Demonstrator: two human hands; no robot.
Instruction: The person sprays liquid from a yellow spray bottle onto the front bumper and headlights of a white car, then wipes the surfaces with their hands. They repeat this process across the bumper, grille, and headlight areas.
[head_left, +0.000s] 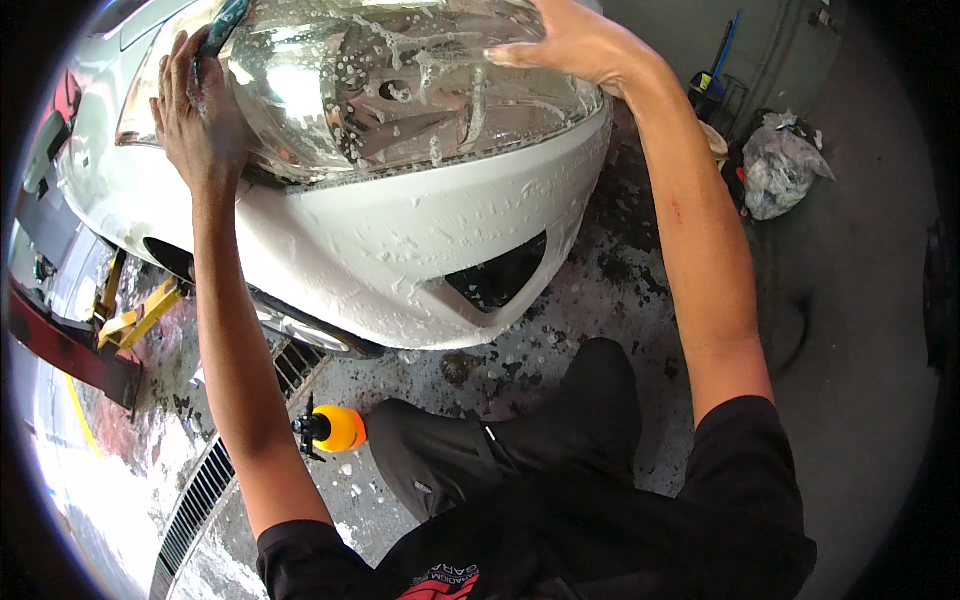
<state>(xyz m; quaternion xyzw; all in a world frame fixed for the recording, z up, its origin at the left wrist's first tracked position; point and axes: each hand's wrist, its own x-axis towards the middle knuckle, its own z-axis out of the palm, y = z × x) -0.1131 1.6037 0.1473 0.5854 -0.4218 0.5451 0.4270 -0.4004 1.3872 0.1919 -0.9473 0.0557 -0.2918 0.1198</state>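
A white car's front corner carries a large clear headlight (400, 90), wet with foam streaks and droplets. My left hand (203, 125) lies along the headlight's left edge, its fingers closed on a dark teal, wet-looking pad (226, 28); whether that is a cloth or a sponge I cannot tell. On the headlight's upper right side rests my right hand (580, 45), thumb stretched apart from the fingers and nothing visible in it. The top edge of the picture cuts off its fingertips. Suds run down the white bumper (420, 220) below the headlight.
An orange spray bottle (342, 428) with a black head stands by my knee, beside a floor grate (205, 490). Yellow and red lift arms (140, 315) are at the left. A plastic bag (782, 165) and a blue-handled dustpan (710, 82) are at the right wall.
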